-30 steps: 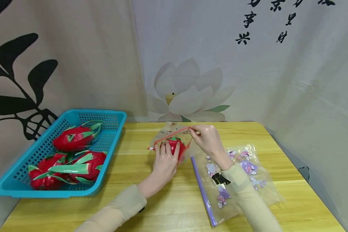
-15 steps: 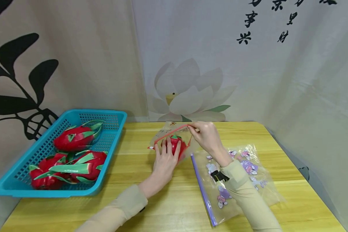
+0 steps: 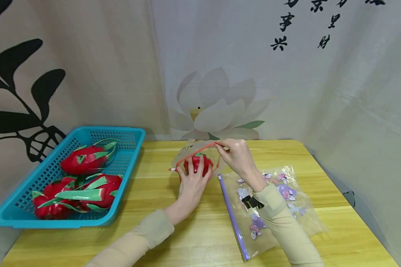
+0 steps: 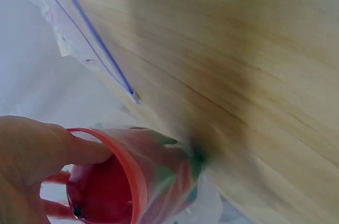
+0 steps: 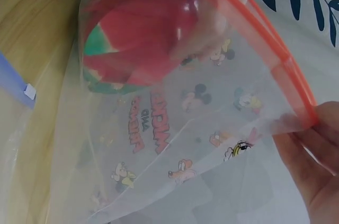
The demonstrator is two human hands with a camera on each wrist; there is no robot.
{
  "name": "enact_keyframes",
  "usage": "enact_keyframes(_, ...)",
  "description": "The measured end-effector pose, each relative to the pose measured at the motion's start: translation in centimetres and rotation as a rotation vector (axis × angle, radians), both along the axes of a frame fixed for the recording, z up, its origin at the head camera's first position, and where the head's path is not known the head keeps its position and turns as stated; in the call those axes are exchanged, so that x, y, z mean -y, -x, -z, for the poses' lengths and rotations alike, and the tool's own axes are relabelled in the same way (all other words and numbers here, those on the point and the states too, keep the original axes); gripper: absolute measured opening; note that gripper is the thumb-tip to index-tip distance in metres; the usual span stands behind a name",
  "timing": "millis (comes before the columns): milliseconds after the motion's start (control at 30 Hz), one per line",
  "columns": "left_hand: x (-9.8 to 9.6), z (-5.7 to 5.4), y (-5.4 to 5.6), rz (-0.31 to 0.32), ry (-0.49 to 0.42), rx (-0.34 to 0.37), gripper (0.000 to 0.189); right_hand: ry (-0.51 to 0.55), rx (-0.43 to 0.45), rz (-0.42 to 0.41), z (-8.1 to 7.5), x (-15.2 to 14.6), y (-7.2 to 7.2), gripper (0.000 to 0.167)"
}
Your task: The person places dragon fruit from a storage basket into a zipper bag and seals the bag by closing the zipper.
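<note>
Gripping glossy red fruit (image 5: 140, 30): left hand (image 3: 191, 187); pinching clear cartoon-printed bag (image 5: 185, 139): right hand (image 3: 238, 157).

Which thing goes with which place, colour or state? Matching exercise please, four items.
1. Basket
2. Left hand
3. Purple-edged bag
4. Right hand

A. Flat on the table
B. Pinching the red-edged bag by its edge
C. Blue
D. Holding the bagged fruit

Pairs: 1-C, 2-D, 3-A, 4-B
</note>
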State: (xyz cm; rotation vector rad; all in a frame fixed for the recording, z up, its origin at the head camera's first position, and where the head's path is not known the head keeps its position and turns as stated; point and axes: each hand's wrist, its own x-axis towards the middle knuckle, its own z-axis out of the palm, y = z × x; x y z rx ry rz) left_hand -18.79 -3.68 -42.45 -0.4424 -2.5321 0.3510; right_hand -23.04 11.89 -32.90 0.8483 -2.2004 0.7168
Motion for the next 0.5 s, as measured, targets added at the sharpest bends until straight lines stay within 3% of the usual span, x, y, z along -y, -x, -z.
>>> enact_keyframes(233, 0.47, 0.76, 0.8, 0.103, 0.004, -0.229, 0.035, 0.042, -0.007, -0.006, -0.51, -0.59, 0.02, 0.01)
enact_keyframes(333, 0.63, 0.78, 0.94, 0.124, 0.007, -0.206, 0.039, 0.049, -0.002, -0.013, -0.71, -0.74, 0.04, 0.01)
enact_keyframes(500, 0.64, 0.15, 0.6, 0.102, 0.068, -0.073, 0.047, 0.04, 0.013, -0.003, -0.83, -0.74, 0.0, 0.01)
